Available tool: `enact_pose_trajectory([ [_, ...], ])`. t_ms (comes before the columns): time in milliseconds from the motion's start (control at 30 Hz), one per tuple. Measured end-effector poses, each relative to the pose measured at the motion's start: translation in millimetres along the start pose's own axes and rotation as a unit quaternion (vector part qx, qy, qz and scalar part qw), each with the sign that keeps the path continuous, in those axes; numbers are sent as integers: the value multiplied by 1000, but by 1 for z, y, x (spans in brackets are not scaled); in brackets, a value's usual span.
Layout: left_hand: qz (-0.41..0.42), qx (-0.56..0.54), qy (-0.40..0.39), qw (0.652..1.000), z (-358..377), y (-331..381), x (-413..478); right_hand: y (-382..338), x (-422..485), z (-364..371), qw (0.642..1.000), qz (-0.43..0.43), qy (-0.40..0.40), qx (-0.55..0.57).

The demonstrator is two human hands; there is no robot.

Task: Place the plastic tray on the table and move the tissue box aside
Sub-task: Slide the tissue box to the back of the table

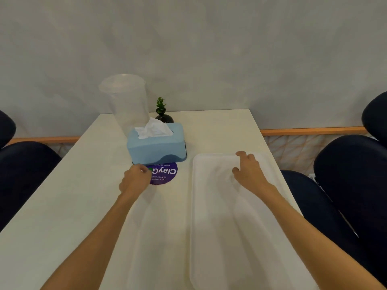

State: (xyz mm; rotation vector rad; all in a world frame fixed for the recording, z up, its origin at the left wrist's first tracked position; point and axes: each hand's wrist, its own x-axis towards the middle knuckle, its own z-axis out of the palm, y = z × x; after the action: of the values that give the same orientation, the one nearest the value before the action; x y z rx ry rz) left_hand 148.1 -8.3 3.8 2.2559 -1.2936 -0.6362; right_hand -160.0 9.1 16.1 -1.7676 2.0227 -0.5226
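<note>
Nearest us lies one translucent white plastic tray (219, 227), flat on the right half of the pale surface (73, 206), its long right rim close to the surface's right edge. Our right hand (248, 171) rests over the tray's far end, fingers curled loosely, grip released rather than clamped on anything. Our left hand (135, 180) sits loosely closed, just short of the one blue tissue box (156, 143), grasping nothing we can see. One round purple sticker (165, 173) reads "ClayG…", the rest too small to read. Behind the box stand one clear lidded container (126, 101) and one small plant (163, 114). The surface's left half is open. Dark chairs (351, 174) flank both sides.
</note>
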Motion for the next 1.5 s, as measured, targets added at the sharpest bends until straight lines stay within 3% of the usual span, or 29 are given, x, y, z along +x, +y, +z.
enact_pose_trajectory([
  [167, -115, -165, 1, 980, -13, -17, 51, -41, 21, 11, 991, -53, -46, 118],
  [267, -137, -259, 21, 956, -21, 0, 62, -74, 42, 17, 977, -15, -60, 205],
  [433, -111, -284, -9, 952, -22, 25, 73, -118, 74, 27, 928, 89, -87, 352],
  [733, -110, -335, -50, 934, -9, 31, 90, -135, 104, 59, 892, 109, -189, 396],
  [967, -98, -345, -14, 933, -2, 41, 77, -131, 109, 68, 890, 105, -156, 415],
  [1200, -42, -369, 4, 928, 8, 78, 40, -105, 113, 33, 885, 46, -87, 454],
  [1500, 11, -350, -71, 934, 49, 159, 41, -42, 151, -26, 885, 78, -32, 458],
])
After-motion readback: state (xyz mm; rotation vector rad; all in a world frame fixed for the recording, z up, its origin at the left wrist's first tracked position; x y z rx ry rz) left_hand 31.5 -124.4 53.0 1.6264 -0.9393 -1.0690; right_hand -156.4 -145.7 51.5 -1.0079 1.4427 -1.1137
